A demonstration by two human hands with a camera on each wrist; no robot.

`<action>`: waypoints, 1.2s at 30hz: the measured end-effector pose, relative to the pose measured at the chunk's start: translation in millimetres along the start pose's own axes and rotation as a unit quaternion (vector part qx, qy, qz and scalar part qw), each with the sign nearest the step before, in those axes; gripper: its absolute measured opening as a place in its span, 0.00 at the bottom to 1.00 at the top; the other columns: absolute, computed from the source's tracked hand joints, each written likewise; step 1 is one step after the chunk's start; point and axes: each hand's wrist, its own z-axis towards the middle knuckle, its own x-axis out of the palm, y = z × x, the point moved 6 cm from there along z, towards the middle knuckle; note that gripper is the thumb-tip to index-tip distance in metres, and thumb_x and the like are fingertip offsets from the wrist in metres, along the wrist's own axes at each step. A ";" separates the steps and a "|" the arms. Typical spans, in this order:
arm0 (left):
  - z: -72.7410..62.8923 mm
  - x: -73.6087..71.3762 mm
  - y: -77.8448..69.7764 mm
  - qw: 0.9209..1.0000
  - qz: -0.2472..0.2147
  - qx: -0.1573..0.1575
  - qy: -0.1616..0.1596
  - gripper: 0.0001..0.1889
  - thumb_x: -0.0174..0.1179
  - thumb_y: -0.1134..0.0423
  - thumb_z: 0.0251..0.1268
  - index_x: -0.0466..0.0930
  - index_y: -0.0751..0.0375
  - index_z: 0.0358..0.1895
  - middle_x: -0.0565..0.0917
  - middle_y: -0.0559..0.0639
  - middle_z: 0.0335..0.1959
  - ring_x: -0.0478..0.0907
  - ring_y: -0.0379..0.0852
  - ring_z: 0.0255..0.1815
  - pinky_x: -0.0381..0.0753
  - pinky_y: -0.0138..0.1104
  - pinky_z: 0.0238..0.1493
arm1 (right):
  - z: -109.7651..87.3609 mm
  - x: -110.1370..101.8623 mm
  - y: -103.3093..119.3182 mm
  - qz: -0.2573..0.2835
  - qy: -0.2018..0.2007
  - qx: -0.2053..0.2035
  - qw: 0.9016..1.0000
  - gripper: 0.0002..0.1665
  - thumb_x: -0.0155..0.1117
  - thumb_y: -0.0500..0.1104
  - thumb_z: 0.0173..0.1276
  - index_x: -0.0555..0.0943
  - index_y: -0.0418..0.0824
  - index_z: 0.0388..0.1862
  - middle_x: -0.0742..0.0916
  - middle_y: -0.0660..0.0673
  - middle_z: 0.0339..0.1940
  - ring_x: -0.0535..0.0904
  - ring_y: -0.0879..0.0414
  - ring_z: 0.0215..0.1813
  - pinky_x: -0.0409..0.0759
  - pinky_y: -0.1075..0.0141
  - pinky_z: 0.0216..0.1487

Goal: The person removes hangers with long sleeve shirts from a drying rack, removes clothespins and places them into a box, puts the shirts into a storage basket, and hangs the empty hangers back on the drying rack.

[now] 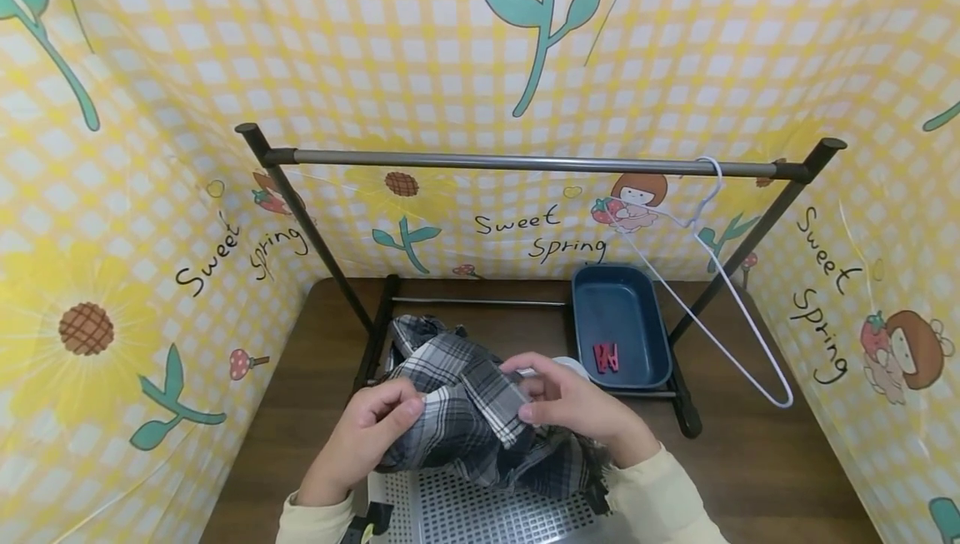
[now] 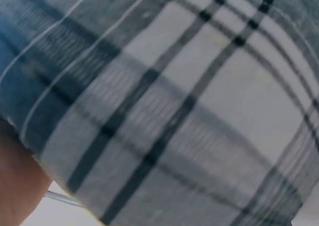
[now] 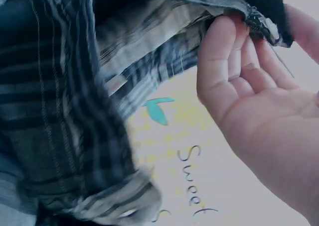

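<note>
I'm watching through the head view, and the shirt is sitting at six o'clock, bunched up and plaid, drooping over the basket. At seven o'clock the left hand is pinching a pale edge of it, thumb against curled fingers. At five o'clock the right hand is gripping a folded flap between thumb and fingers; collar or cuff, I can't tell.

Over on the left wrist view I'm getting almost nothing but blurred plaid, with a sliver of skin showing at eight o'clock. The right wrist view is giving me more: that hand is reaching in from three o'clock, fingers bending up behind the cloth, while the rest of the shirt is hanging down at nine o'clock.

Back up top, the rack is stretching its rail across twelve o'clock. A white hanger is dangling from it toward three o'clock. At four o'clock a blue tub is standing on the table, with red pegs lying inside. Something white is peeking out behind the right hand, mostly hidden. Yellow-checked cloth is walling everything in.
</note>
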 end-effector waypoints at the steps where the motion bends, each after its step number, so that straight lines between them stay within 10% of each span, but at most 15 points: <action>1: -0.6 -0.5 0.6 1.000 0.001 -0.008 0.001 0.18 0.52 0.84 0.66 0.72 0.54 0.28 0.71 0.47 0.22 0.69 0.38 0.24 0.70 0.31 0.24 | -0.6 1.6 4.2 0.004 0.005 -0.013 1.000 0.27 0.57 0.29 0.74 0.64 0.30 0.69 0.77 0.49 0.32 0.72 0.61 0.29 0.72 0.69 0.32; 8: -3.2 -4.2 7.0 0.994 0.023 -0.102 0.009 0.08 0.55 0.74 0.73 0.75 0.59 0.48 0.87 0.50 0.47 0.82 0.44 0.49 0.79 0.34 0.46 | -5.3 4.4 23.9 -0.062 -0.063 -0.039 0.995 0.19 0.58 0.26 0.70 0.74 0.25 0.59 0.86 0.39 0.44 0.82 0.58 0.40 0.82 0.66 0.40; 15: 10.0 14.6 1.2 0.971 0.107 -0.170 0.126 0.28 0.57 0.57 0.78 0.61 0.36 0.76 0.83 0.43 0.56 0.79 0.44 0.57 0.78 0.43 0.51 | -2.6 21.8 36.0 -0.210 -0.097 -0.046 0.972 0.17 0.61 0.30 0.71 0.82 0.38 0.56 0.86 0.45 0.47 0.79 0.58 0.40 0.81 0.63 0.41; 20: 19.7 26.0 -1.3 0.945 0.188 -0.195 0.184 0.26 0.59 0.43 0.72 0.70 0.36 0.71 0.82 0.40 0.57 0.79 0.41 0.56 0.78 0.45 0.53 | -0.5 38.9 44.7 -0.273 -0.081 -0.049 0.957 0.19 0.61 0.31 0.70 0.84 0.42 0.58 0.86 0.50 0.52 0.81 0.59 0.49 0.81 0.61 0.50; 26: 21.7 32.1 -6.7 0.931 0.211 -0.193 0.228 0.30 0.64 0.45 0.68 0.69 0.36 0.72 0.76 0.41 0.66 0.73 0.43 0.65 0.74 0.49 0.61 | -2.7 49.2 46.8 -0.301 -0.053 -0.076 0.949 0.20 0.61 0.29 0.70 0.84 0.43 0.58 0.86 0.51 0.54 0.80 0.59 0.53 0.79 0.62 0.53; 36: 21.3 43.1 -15.0 0.902 0.246 -0.192 0.300 0.18 0.69 0.48 0.65 0.78 0.37 0.56 0.82 0.32 0.42 0.77 0.32 0.35 0.78 0.35 0.40 | -4.2 62.1 43.7 -0.330 0.018 -0.059 0.942 0.25 0.56 0.28 0.71 0.80 0.42 0.65 0.84 0.50 0.57 0.76 0.63 0.46 0.76 0.68 0.48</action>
